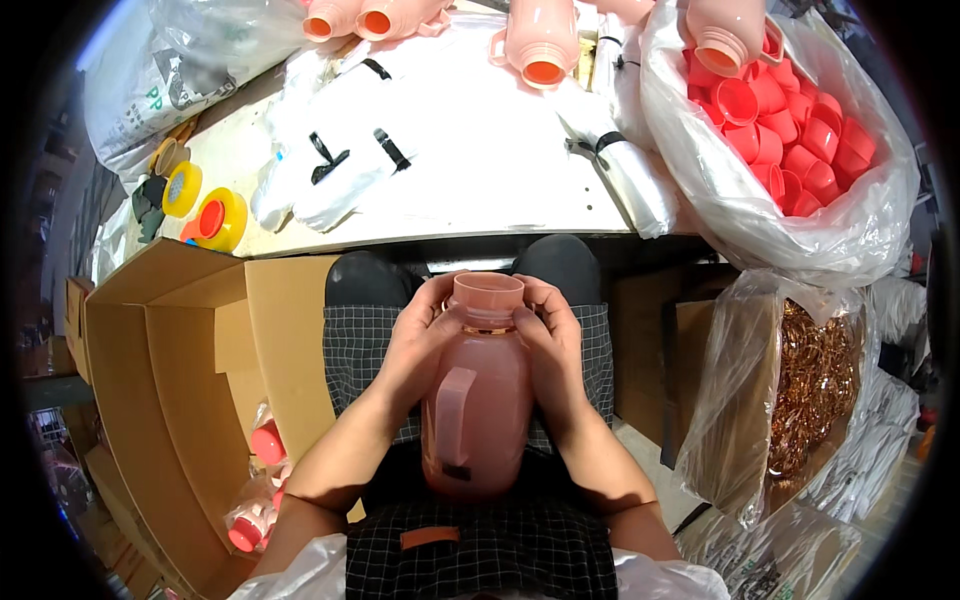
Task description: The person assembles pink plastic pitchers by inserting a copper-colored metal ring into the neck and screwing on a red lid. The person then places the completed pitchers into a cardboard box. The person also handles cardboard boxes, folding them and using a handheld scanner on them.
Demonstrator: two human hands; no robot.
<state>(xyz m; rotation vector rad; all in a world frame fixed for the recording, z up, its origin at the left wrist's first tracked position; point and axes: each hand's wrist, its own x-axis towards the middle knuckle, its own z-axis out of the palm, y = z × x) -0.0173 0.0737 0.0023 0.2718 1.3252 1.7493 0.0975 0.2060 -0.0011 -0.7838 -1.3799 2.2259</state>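
A pink thermos jug (pixel 478 410) stands upright on my lap, its side handle towards me and its open mouth at the top. A thin copper-coloured ring (pixel 490 331) circles its neck. My left hand (pixel 422 330) is closed round the left side of the neck, the thumb lying near the ring. From the right side, my right hand (pixel 552 335) grips the same neck, its thumb also close to the ring. Part of the fingers is hidden behind the jug.
Several pink jugs (pixel 541 45) lie on the white table (pixel 480 190), beside rolled plastic bags (pixel 630 180). Right: a bag of red cups (pixel 820 160) and a box of shiny copper-coloured pieces (pixel 815 390). Left: an open cardboard box (pixel 165 350) with wrapped, red-capped items, below yellow tape rolls (pixel 232 220).
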